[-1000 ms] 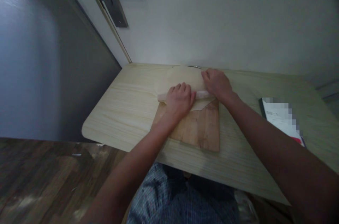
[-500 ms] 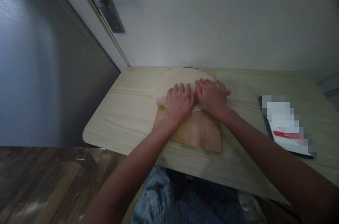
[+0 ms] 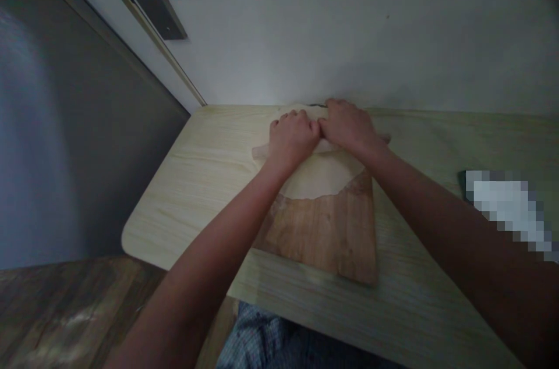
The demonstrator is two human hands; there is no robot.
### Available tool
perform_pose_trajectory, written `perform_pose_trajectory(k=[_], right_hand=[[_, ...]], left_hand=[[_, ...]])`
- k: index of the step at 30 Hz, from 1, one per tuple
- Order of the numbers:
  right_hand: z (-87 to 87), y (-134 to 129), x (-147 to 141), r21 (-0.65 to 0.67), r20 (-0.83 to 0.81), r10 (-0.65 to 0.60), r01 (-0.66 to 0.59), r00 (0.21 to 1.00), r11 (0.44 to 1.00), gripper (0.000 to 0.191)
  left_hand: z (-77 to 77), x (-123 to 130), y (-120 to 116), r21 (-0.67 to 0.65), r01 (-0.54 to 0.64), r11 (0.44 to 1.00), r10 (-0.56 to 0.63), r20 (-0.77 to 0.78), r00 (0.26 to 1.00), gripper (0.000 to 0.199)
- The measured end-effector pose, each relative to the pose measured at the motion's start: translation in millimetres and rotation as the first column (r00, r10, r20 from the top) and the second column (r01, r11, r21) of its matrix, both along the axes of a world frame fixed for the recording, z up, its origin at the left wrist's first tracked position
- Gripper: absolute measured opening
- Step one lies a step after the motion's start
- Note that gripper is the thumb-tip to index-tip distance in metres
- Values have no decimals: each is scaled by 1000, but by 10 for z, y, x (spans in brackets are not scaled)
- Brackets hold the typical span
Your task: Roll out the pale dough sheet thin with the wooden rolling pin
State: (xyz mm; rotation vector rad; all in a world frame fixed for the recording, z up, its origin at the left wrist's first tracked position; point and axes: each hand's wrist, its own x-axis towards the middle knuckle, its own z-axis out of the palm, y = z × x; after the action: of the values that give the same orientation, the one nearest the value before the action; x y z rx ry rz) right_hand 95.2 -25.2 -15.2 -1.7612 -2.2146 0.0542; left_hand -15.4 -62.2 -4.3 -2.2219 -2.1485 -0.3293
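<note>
A wooden rolling pin lies crosswise on a thin, pale sheet of dough. The dough covers the far part of a wooden board. Over the left part of the pin, my left hand is closed with its fingers curled forward. My right hand is closed over the right part, close beside the left one. Both hands hide most of the pin's middle; its two ends stick out. Part of the dough's far edge is behind my hands.
The board rests on a light wood-grain table against a white door. A metal lock plate is at upper left. To the right lies a dark-edged flat object, its face blurred out. A dark rim shows behind the dough.
My hands and the rolling pin have moved forward over the dough, uncovering more of its near part. My fingers have curled more. The view has shifted down and closer.
</note>
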Motion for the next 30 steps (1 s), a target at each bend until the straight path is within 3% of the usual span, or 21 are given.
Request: perform_pose_trajectory(k=[5, 10, 14, 19, 23, 27, 30], right_hand=[[9, 188, -58, -2, -34, -4, 4, 999, 1000, 34], [59, 139, -82, 64, -45, -59, 62, 997, 996, 36], [56, -53, -60, 109, -55, -109, 114, 993, 987, 37], [48, -476, 14, 119, 2, -130, 128, 992, 985, 41], [-13, -816, 115, 195, 28, 26, -31, 999, 980, 40], [-88, -1076, 230, 192, -6, 94, -91, 996, 977, 39], [-104, -1175, 283, 184, -14, 143, -138, 990, 973, 40]], left_hand=[[-8, -47, 222, -15, 4, 1000, -4, 12, 1000, 39], [-4, -42, 182, -7, -7, 1000, 7, 2, 1000, 39], [-4, 12, -43, 19, -16, 1000, 16, 4, 1000, 39], [-42, 99, -453, 90, 32, 995, -31, -22, 999, 39], [-65, 136, -795, 140, 95, 986, -90, -39, 995, 42], [-98, 139, -1078, 113, 125, 986, -122, -31, 992, 43], [-125, 129, -1162, 84, 139, 987, -139, -5, 990, 44]])
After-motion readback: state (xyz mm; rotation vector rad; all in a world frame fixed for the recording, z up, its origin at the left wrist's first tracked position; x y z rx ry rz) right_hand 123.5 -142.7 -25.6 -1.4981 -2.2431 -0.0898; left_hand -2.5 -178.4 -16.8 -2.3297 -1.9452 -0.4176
